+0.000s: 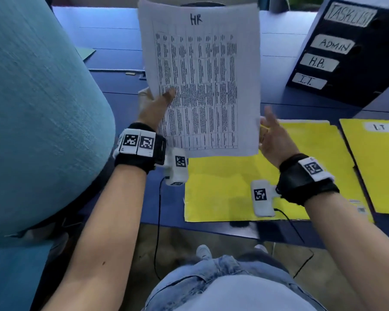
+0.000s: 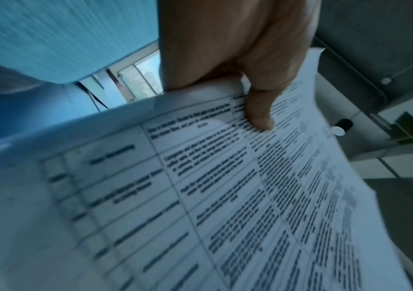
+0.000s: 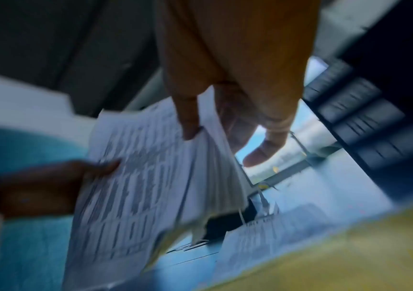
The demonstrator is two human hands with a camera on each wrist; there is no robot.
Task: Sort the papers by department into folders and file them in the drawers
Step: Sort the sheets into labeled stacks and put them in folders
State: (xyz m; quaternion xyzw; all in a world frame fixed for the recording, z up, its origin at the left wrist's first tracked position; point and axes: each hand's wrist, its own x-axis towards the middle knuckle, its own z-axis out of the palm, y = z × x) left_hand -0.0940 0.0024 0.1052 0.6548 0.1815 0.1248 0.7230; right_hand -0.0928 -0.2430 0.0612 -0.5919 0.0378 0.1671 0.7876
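Observation:
A stack of white printed papers point(image 1: 200, 86) is held upright above the table, its top sheet hand-marked "HR". My left hand point(image 1: 153, 106) grips the stack's left edge, thumb on the front point(image 2: 257, 110) and fingers behind. My right hand point(image 1: 276, 140) is at the lower right edge with fingers straight, and its thumb tip point(image 3: 190, 130) touches the fanned sheet edges point(image 3: 213, 177). Under the papers lies a yellow folder point(image 1: 222, 194). A second yellow folder point(image 1: 377, 164), labelled "I.T", lies at the right. The dark drawer unit point(image 1: 350, 52) stands at the back right, and its H.R. drawer point(image 1: 319, 62) looks closed.
A large teal chair back point(image 1: 38, 108) fills the left side, close to my left arm. The blue table point(image 1: 112, 41) stretches behind the papers, with a green sheet point(image 1: 85, 53) at its far left. The other drawers are labelled TASKLIST, ADMIN and I.T. Wrist-camera cables hang below the table edge.

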